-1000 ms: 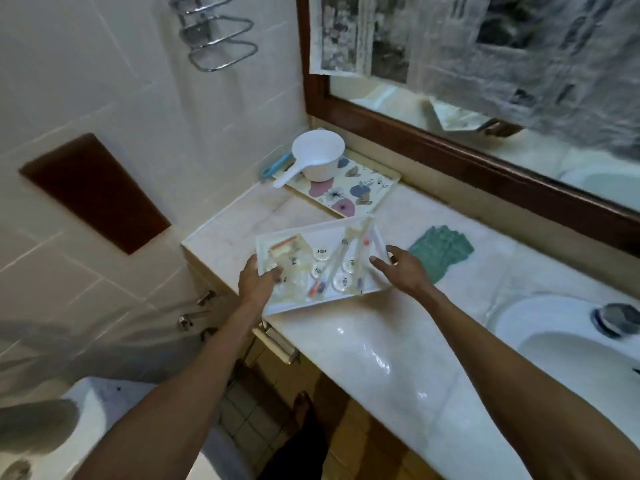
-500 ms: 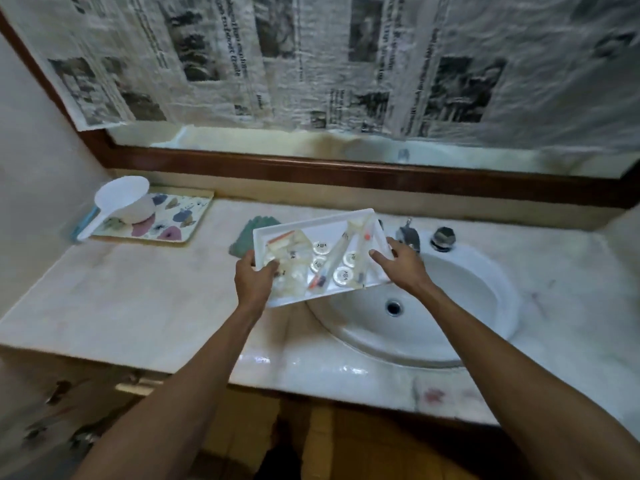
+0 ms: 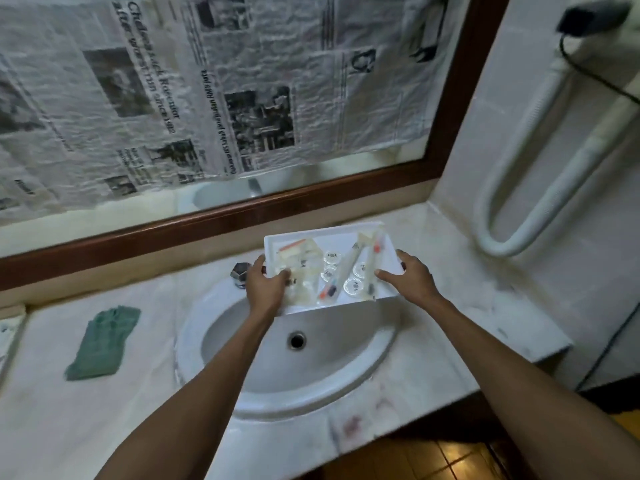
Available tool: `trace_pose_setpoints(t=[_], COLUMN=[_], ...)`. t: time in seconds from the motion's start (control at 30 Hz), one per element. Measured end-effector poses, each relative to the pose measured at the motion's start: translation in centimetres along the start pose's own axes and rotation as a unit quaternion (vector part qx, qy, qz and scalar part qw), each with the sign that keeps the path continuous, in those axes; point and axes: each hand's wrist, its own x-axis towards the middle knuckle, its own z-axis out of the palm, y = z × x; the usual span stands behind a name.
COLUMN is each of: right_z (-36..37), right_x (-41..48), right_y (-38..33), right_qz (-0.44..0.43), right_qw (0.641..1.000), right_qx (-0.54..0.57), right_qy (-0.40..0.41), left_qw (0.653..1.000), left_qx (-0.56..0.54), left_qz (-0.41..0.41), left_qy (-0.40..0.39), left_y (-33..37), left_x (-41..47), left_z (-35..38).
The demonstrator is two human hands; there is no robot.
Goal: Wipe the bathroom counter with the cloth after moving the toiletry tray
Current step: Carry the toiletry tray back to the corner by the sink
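Both hands grip the white toiletry tray (image 3: 382, 247) by its short ends and hold it above the far edge of the sink (image 3: 221, 368). The left hand (image 3: 265, 284) is closed over the tray's left end, thumb lying on top among the contents. The right hand (image 3: 410, 277) clasps the right end, fingers curled over the rim. The tray tilts a little, its near edge lower than its far edge.

Inside the tray lie clear wrapped packets (image 3: 299, 261) at the left, several small round caps (image 3: 353, 285) in the middle, and slim tubes (image 3: 346, 268) running diagonally (their labels are too blurred to read).

The green cloth (image 3: 100, 342) lies crumpled and flat on the pale marble table (image 3: 450, 258), left of the sink and well apart from both hands. A chrome tap knob (image 3: 240, 273) stands at the sink's far rim, just left of the left hand. The drain (image 3: 296, 340) sits in the middle of the basin, below the tray's near edge.

Behind the table a wood-framed mirror (image 3: 460, 109) is mostly covered with sheets of newspaper (image 3: 207, 98). On the tiled wall at the right hangs a looped white hose (image 3: 526, 174).
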Motion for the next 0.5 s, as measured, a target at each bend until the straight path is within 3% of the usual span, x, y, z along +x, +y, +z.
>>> trace_pose_setpoints(t=[0.5], right_z=[-7.2], right_x=[12.9], right_y=[8.1], right_qz=[0.116], right_qw=[0.991], right_qx=[-0.018], right_qy=[0.07], left_qw=[0.993], left_qx=[0.054], left_qz=[-0.017], left_qy=[-0.107], left_y=[5.2], left_x=[8.9], left_z=[16.9])
